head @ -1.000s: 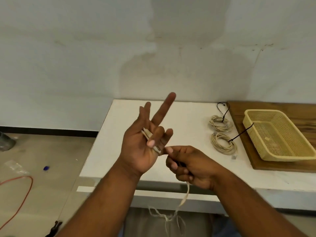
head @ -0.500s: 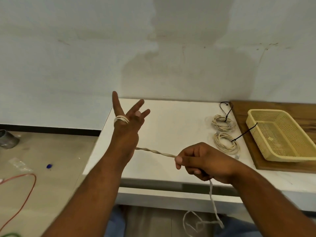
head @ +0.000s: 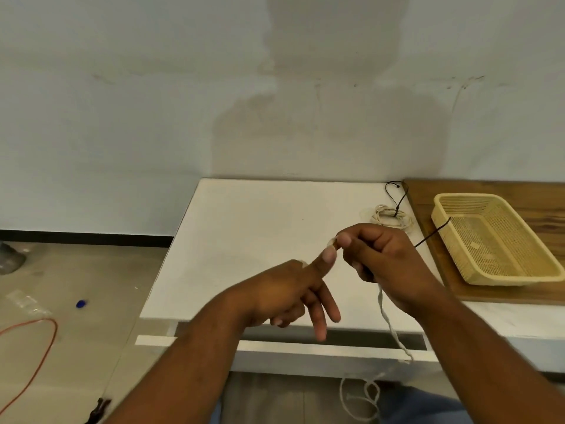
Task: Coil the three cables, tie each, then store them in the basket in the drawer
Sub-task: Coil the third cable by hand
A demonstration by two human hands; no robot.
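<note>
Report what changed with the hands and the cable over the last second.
The left hand turned over, fingers now pointing down. The right hand rose, bringing the loose cable up to the left thumb. Unchanged: the right hand pinches that cable; the coiled cable and basket sit where they were.

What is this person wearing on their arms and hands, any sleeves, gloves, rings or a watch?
Nothing that shows. Both forearms are bare to the picture's edge: no sleeves, no watch. The left hand and right hand wear no gloves or rings.

right hand [head: 388,261] pinches white cable [head: 386,319] just above left hand [head: 287,292].
</note>
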